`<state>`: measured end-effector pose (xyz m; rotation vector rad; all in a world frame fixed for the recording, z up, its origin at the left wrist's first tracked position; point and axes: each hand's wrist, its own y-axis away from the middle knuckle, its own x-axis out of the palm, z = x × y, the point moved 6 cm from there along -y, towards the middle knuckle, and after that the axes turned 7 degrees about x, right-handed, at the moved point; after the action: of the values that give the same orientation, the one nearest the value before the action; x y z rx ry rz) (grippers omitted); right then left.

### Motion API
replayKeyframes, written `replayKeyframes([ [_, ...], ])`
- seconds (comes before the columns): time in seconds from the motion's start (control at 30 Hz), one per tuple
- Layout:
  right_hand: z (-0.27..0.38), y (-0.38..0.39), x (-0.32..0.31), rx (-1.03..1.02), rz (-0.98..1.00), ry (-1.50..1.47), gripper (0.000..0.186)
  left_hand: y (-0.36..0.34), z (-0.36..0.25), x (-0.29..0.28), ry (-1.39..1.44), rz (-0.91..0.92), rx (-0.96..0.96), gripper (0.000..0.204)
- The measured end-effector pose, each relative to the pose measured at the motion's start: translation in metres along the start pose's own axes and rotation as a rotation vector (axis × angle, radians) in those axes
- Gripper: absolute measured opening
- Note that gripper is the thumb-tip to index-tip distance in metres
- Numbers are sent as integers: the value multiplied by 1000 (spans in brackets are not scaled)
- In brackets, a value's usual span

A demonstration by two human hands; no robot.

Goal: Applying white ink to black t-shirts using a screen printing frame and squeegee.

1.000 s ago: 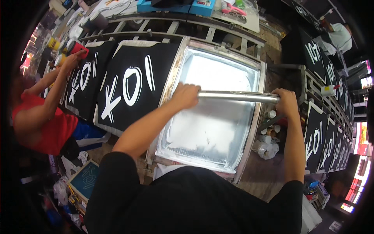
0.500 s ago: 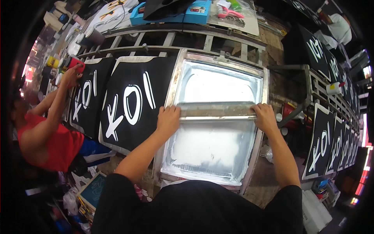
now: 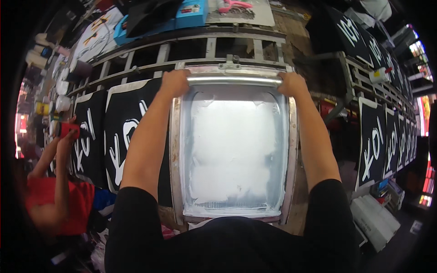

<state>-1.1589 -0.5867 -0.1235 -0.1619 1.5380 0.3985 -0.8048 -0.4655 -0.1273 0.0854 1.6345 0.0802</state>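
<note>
A long metal-bodied squeegee [image 3: 234, 81] lies crosswise at the far end of a printing screen [image 3: 176, 182]. My left hand [image 3: 175, 83] is closed round its left end, and my right hand [image 3: 292, 84] grips the right end. Both arms reach forward along the sides of the frame. White ink [image 3: 232, 150] covers much of the mesh, thinner and greyish toward the lower right. The squeegee's blade edge is hidden beneath its body. To the left, partly behind my left forearm, lies a black fabric panel [image 3: 132, 107] with white painted-looking lettering.
Metal rails [image 3: 164, 53] run beyond the screen, with a blue box [image 3: 191, 13] and pink tool [image 3: 234, 5] past them. A co-worker in red [image 3: 77, 204] at left holds a red-and-black device [image 3: 63, 129]. Lettered black panels [image 3: 371, 136] line another rack at right.
Both my hands have pushed the squeegee from mid-screen to the far end, and it has tilted. The co-worker's hands and the red-and-black device are lower in the picture.
</note>
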Motion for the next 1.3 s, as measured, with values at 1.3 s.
replayKeyframes([
  [1.3,-4,17,9,43,49,33,46,15,-7,2,22,93,-32,34],
])
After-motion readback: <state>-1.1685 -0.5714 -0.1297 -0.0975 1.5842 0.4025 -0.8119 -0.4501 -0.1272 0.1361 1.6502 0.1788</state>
